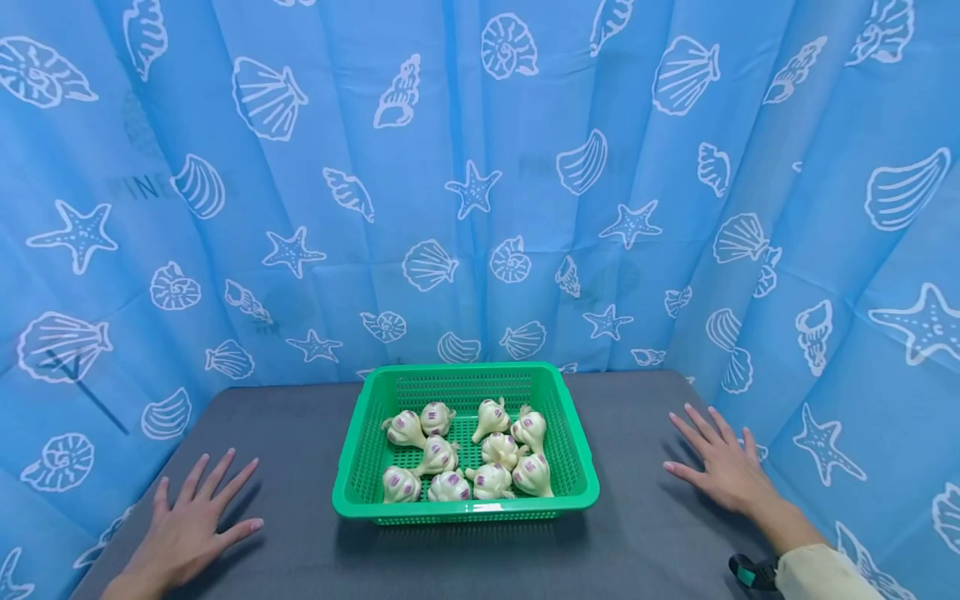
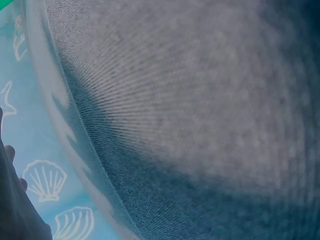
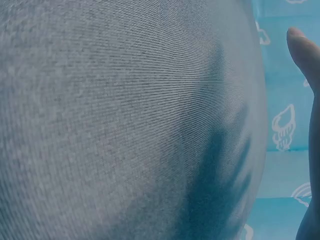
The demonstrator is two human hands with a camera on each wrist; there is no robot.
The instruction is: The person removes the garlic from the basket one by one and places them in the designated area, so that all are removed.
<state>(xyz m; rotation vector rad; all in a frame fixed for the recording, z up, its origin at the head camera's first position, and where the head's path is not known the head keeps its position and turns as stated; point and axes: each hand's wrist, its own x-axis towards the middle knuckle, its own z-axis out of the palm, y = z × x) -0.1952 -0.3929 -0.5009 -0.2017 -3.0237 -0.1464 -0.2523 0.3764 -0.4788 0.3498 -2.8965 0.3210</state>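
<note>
A green plastic basket stands at the middle of the grey-covered table, with several garlic bulbs lying loosely in it. To the basket's left, my left hand is spread flat with fingers apart, holding nothing. My right hand is likewise spread, off to the basket's right, and nothing is in it. Both hands are well apart from the basket. Only a dark edge of the left hand enters the left wrist view. In the right wrist view, the thumb and side of the right hand show at the edge.
Blue curtains with white shell and starfish prints hang behind the table and along both sides. Grey cloth covers the tabletop. A dark strap with a green part sits at the right wrist, beside a pale sleeve.
</note>
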